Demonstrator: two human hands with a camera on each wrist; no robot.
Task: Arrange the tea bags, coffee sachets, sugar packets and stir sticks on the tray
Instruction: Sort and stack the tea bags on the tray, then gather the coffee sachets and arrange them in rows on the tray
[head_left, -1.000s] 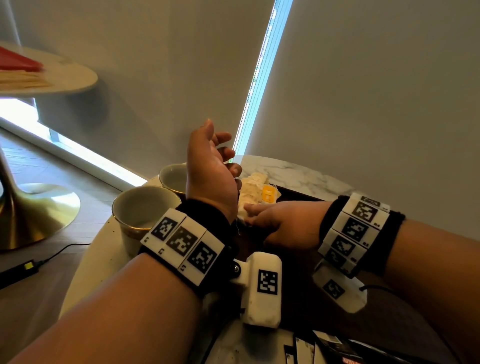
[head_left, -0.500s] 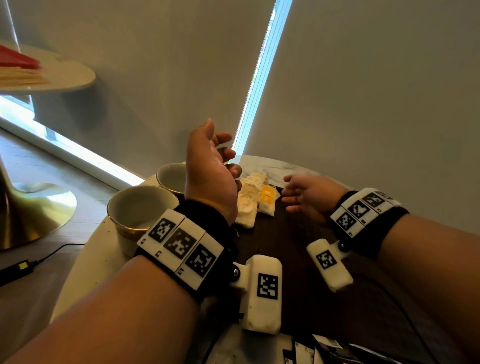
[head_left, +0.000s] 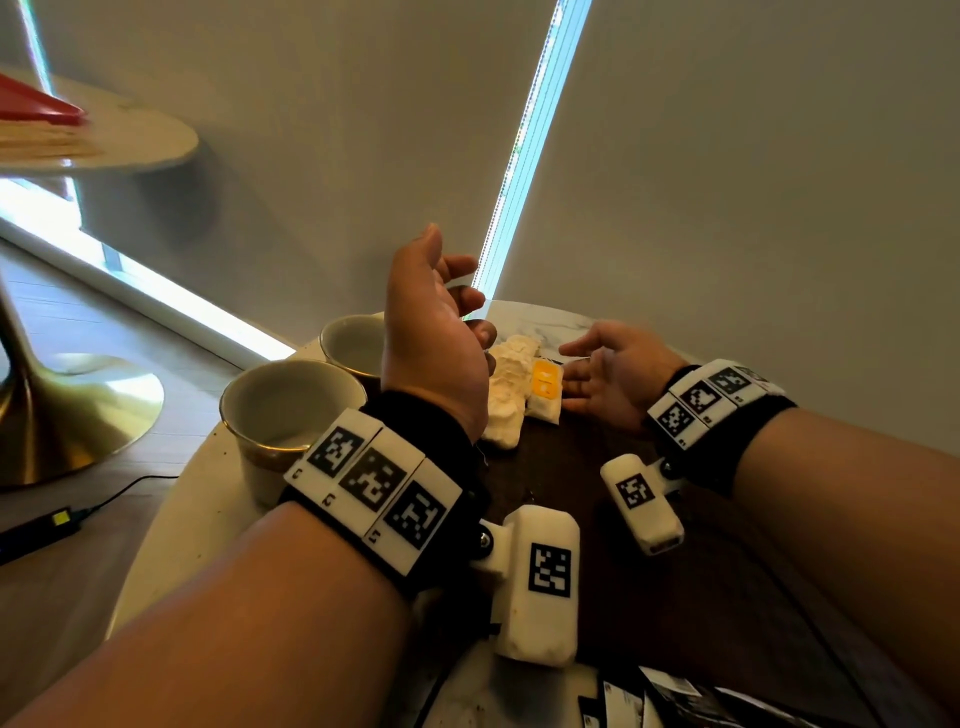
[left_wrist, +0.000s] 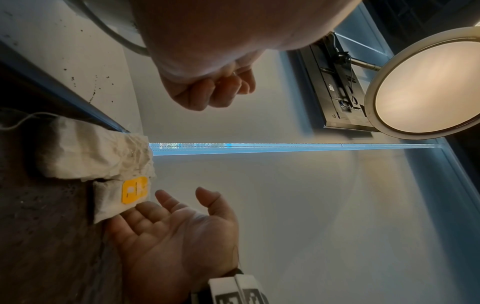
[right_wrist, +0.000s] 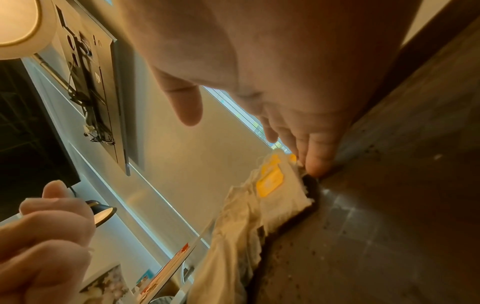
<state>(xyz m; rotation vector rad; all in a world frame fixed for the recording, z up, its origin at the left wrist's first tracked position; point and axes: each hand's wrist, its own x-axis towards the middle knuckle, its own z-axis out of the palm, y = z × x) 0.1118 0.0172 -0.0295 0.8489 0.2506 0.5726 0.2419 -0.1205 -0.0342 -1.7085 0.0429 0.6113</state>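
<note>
A row of crumpled white tea bags (head_left: 506, 395) lies at the far end of the dark tray (head_left: 675, 613). The rightmost tea bag carries a yellow tag (head_left: 545, 384). My right hand (head_left: 608, 374) is open with its palm turned left, and its fingertips (right_wrist: 317, 164) touch the tray beside that bag. My left hand (head_left: 436, 332) hangs raised above the row, fingers curled toward the thumb. In the right wrist view a thin white bit shows between the left hand's fingers (right_wrist: 44, 226); I cannot tell what it is.
Two pale cups (head_left: 291, 410) (head_left: 353, 343) stand left of the tray on the round marble table (head_left: 171, 519). Several dark and white sachets (head_left: 649, 701) lie at the near edge. A second table (head_left: 130, 140) with a gold base stands far left, with a cable on the floor.
My right hand lifted off the tray beside the tea bags, swung right and back, turned palm-up, and now lies open against the yellow-tagged bag. The left hand has stayed raised.
</note>
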